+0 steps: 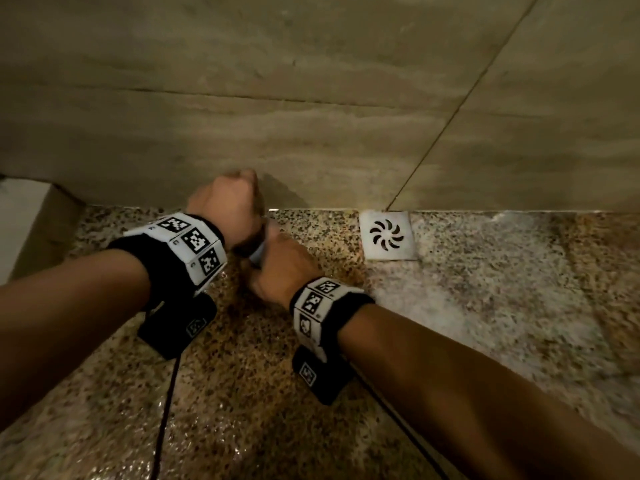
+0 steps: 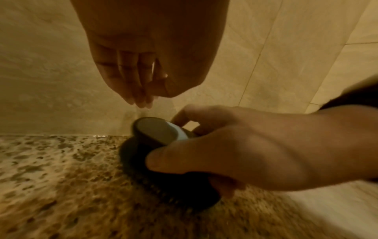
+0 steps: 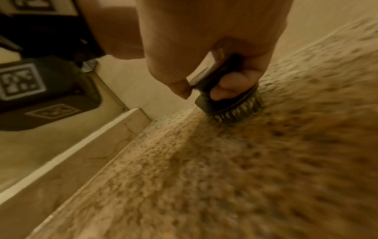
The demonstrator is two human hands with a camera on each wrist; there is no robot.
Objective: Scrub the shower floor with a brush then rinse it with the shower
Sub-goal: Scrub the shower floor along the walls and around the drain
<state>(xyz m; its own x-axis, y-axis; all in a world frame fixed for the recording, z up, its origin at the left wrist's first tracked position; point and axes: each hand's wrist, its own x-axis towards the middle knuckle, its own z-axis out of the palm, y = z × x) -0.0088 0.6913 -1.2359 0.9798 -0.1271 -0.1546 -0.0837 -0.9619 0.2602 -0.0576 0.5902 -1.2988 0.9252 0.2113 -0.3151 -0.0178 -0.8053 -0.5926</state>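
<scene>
A round dark scrub brush point(image 2: 155, 131) with a pale blue top stands bristles-down on the speckled granite shower floor point(image 1: 242, 375), close to the wall. My right hand point(image 2: 235, 150) grips its handle from the right, fingers curled round it. In the right wrist view the brush point(image 3: 235, 111) presses its bristles against the floor point(image 3: 245, 177) under my right hand point(image 3: 204, 48). From the head, only a sliver of the brush point(image 1: 258, 252) shows between my hands. My left hand point(image 1: 225, 202) hovers just above the brush. In its wrist view the left hand point(image 2: 141, 90) hangs loosely curled and holds nothing.
A square white floor drain point(image 1: 387, 234) sits against the beige tiled wall point(image 1: 311, 98), right of my hands. The floor to the right looks pale and wet point(image 1: 485, 306). A raised curb point(image 3: 71, 145) borders the floor on the left. Black cables point(image 1: 169, 393) trail from the wrist cameras.
</scene>
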